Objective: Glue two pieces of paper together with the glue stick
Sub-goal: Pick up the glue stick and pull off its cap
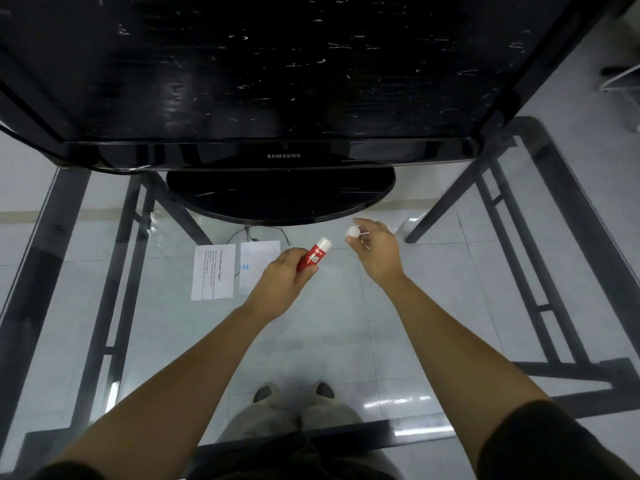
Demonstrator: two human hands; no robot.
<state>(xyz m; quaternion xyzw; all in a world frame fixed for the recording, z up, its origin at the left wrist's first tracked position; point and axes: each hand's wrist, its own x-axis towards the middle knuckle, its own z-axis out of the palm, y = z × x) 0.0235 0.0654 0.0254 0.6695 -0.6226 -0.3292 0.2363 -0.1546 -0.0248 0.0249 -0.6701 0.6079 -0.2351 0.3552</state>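
Observation:
My left hand (284, 275) grips a red glue stick (313, 255) by its lower end, its white tip pointing up and to the right. Off to the right, my right hand (375, 247) pinches the small white cap (353, 233) between its fingertips, apart from the stick. Two sheets of paper lie side by side on the glass table: a printed sheet (213, 277) on the left and a paler sheet (258, 258) beside it, partly hidden behind my left hand.
A black Samsung monitor (284, 155) on a round base (280, 195) stands at the back of the glass table (450, 306). Dark table legs (450, 199) and a cable show through the glass. My feet are visible below.

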